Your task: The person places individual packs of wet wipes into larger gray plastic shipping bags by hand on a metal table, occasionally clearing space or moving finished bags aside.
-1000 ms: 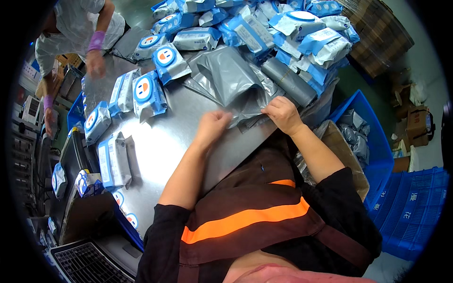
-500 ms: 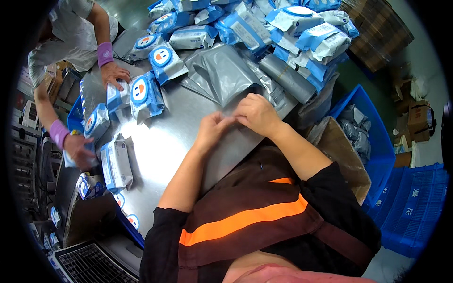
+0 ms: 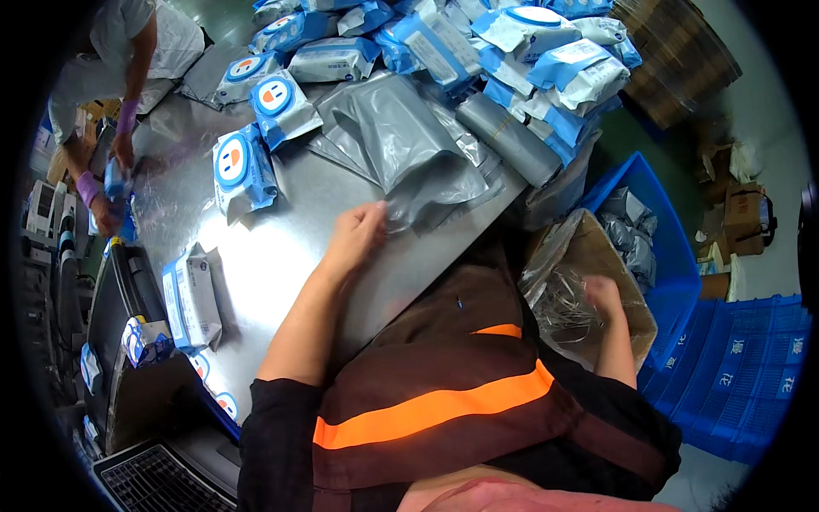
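The grey plastic bag [image 3: 409, 145] lies flat on the shiny metal table [image 3: 281, 256], straight ahead of the person, its near edge right at the fingertips of the left hand [image 3: 358, 235]. That hand rests on the table with the fingers curled lightly and pinching the bag's bottom corner. The right hand [image 3: 604, 294] is well apart from the bag, off to the side and lower down, over a cardboard box [image 3: 623, 282] lined with crinkled clear film [image 3: 554, 290]; the hand is blurred, so whether it is closed on anything I cannot tell.

The far part of the bag runs under a heap of blue and white wipe packs [image 3: 529, 51], and how many bags are stacked there is hard to make out. Two more packs [image 3: 243, 166] lie on the table just left of the bag.

The left forearm stretches forward from a black sleeve, wrist nearly straight. The right arm bends out at the elbow, forearm pointing away from the body. A co-worker [image 3: 119, 77] bends at the table's far left end.
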Motion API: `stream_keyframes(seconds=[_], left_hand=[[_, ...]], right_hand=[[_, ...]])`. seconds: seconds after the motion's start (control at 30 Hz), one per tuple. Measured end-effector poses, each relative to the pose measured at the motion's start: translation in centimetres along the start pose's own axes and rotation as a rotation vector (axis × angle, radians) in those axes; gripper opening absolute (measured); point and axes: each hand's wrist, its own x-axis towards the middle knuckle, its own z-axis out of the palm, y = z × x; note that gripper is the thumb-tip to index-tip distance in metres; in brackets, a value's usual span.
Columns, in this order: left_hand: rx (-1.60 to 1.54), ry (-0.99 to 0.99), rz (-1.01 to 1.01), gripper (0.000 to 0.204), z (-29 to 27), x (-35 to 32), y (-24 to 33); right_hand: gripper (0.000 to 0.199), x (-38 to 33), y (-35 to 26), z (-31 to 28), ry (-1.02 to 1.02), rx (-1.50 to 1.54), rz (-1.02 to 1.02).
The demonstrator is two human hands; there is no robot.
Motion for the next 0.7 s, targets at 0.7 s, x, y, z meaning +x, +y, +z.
stream_keyframes(seconds=[0.7], left_hand=[[0.52,0.242,0.854,0.025,-0.3,3.5,1.4]], right_hand=[[0.014,-0.5,-39.6,13.2,-0.045,-0.216,-1.729]])
